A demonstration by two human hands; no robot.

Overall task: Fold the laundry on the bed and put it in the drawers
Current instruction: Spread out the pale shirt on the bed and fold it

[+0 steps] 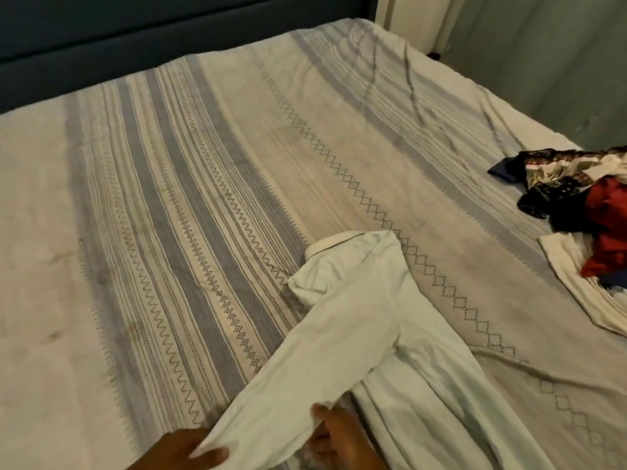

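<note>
The bottom edge cuts off both hands and the white shirt's (369,334) hem. The laundry pile (576,212) runs past the right edge.

White shirt (366,320) spread flat — clothes pile (576,205) far right

I've got one view only, head cam, wide-angle, worn up high, looking fwd and down across the bed (203,198). Faces toward the dark headboard (135,39) at top of frame, wall (543,62) at upper right. Both hands sit very close at the bottom edge, partly cut off. Lines bow toward the edges. No 2nd view, so nothing shared.
</note>
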